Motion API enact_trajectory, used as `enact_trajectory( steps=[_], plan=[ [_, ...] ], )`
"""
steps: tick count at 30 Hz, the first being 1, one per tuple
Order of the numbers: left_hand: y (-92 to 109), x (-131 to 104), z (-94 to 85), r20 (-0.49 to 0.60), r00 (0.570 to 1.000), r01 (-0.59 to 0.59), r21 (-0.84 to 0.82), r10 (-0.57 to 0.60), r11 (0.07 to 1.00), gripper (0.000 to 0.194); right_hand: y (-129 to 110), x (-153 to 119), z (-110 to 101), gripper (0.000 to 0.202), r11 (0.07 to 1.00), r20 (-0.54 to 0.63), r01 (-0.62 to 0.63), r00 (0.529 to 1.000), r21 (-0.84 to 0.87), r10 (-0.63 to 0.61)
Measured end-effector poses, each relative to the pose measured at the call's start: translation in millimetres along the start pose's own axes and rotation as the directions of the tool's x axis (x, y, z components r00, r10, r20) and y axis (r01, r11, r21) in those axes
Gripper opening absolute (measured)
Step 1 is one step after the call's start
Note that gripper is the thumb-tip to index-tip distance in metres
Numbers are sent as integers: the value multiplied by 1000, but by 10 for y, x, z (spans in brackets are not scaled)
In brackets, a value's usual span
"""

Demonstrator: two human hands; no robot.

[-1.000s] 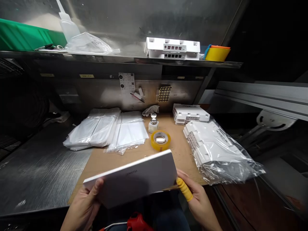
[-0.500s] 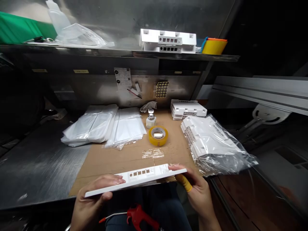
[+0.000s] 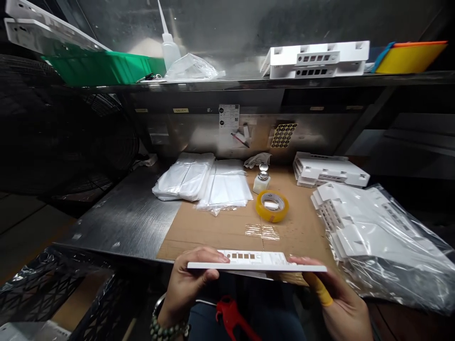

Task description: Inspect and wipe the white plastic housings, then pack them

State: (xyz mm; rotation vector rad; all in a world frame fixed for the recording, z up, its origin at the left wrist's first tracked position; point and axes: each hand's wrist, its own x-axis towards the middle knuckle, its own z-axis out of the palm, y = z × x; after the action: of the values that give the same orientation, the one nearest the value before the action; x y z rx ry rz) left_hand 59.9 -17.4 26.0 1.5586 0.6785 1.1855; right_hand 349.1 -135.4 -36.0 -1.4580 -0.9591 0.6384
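Note:
A white plastic housing (image 3: 256, 267) with a row of square port cut-outs is held edge-on above the front of the bench. My left hand (image 3: 192, 277) grips its left end, thumb below and fingers on top. At the other end my right hand (image 3: 337, 289) is closed on the housing, a yellow cover on its thumb. Beneath, over my lap, lies a red air blow gun (image 3: 234, 319), partly out of frame. Beyond the housing, a roll of yellow tape (image 3: 272, 206) rests on the cardboard (image 3: 213, 232) beside a pump bottle (image 3: 262, 180).
Clear plastic bags (image 3: 185, 177) lie stacked at the back left. Bagged white housings (image 3: 369, 227) sit at right, with more housings (image 3: 330, 170) behind. The overhead shelf (image 3: 249, 84) carries a green bin (image 3: 103, 68), housings and a yellow container (image 3: 410, 58). A black crate (image 3: 46, 293) stands lower left.
The view has swung left, so the bench things appear further right. The housing has gone from tilted to nearly level, still in both hands. The crate and left bracelet have come into view.

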Motion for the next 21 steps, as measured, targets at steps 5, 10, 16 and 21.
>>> enact_trajectory(
  steps=[5,10,16,21],
  plan=[
    [34,-4,-70,74,997,36,43,-39,998,18,-103,98,92,27,1000,-31,16,999,16,-15],
    [63,-34,-84,-143,987,107,227,-76,968,14,-397,896,276,41,963,293,202,945,-176,-145],
    [-140,-103,-14,-295,940,-26,435,171,900,24,-384,2051,601,24,729,473,378,877,-570,-85],
    [-239,-51,135,-431,874,-15,441,226,897,22,-181,2231,686,19,516,472,383,880,-767,48]
  ],
)
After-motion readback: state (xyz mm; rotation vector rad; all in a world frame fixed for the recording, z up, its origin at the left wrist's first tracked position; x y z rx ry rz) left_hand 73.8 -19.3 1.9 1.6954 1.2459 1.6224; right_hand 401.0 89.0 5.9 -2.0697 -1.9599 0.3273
